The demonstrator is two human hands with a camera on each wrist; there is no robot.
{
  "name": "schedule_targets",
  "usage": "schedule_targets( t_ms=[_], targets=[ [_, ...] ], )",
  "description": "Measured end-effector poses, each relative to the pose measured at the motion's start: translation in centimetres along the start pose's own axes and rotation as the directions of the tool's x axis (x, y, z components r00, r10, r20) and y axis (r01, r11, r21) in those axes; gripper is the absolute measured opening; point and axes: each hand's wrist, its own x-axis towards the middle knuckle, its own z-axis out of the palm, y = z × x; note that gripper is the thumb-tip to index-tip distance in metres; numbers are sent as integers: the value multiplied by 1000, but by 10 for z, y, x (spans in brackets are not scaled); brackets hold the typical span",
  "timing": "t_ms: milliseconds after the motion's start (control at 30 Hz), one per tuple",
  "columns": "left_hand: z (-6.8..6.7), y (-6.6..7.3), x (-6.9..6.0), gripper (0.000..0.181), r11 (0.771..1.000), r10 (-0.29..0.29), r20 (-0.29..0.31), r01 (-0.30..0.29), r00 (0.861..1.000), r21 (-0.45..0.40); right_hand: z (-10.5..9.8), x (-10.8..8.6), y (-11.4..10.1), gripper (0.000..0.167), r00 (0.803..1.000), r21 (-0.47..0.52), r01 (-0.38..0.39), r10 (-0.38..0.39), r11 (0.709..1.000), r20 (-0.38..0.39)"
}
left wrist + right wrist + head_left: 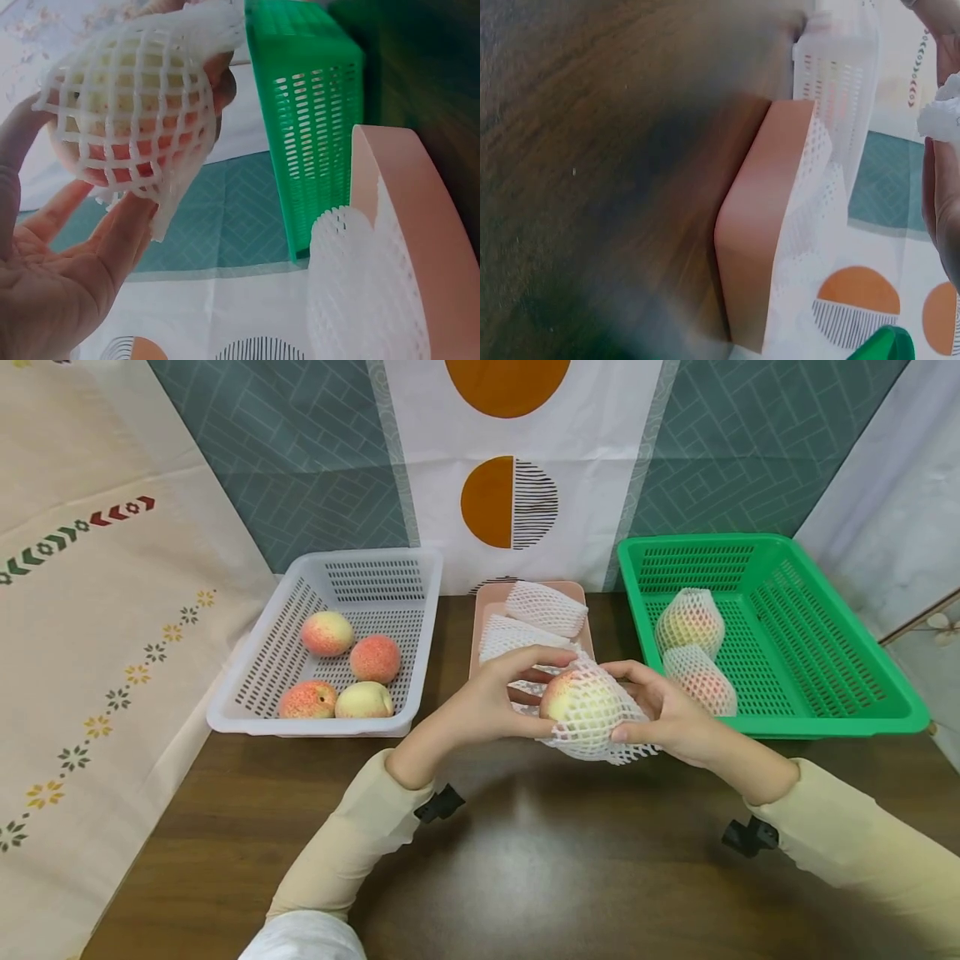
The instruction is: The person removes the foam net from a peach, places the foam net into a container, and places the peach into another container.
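A red and yellow peach (587, 703) is partly covered by a white foam net (600, 714), held up in front of the pink tray (483, 610). My left hand (498, 697) grips the peach from the left, thumb below and fingers behind. On the other side my right hand (671, 714) pinches the net between thumb and fingers. The left wrist view shows the net (127, 105) stretched over the peach, with my left hand (75, 262) around it. At the right wrist view's edge are white net (943, 112) and part of my right hand (946, 202).
Several bare peaches (375, 658) lie in the white basket (225, 702) at left. The green basket (862, 727) at right holds two netted peaches (690, 622). More foam nets (546, 607) lie in the pink tray between them. Patterned cloth hangs behind.
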Motion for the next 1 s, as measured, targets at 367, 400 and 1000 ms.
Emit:
schedule_targets(
  t_ms=[367,400,1000],
  targets=[
    [-5,-7,-9,70,996,-62,97,67,993,-55,2,4,6,40,996,-5,-31,31,1000,86],
    [-6,-7,-10,70,996,-66,103,73,992,-60,2,4,7,39,995,-3,-27,27,1000,93],
    [-1,-13,-23,67,976,-145,85,157,986,-149,0,7,11,33,977,-8,-71,72,997,199]
  ],
)
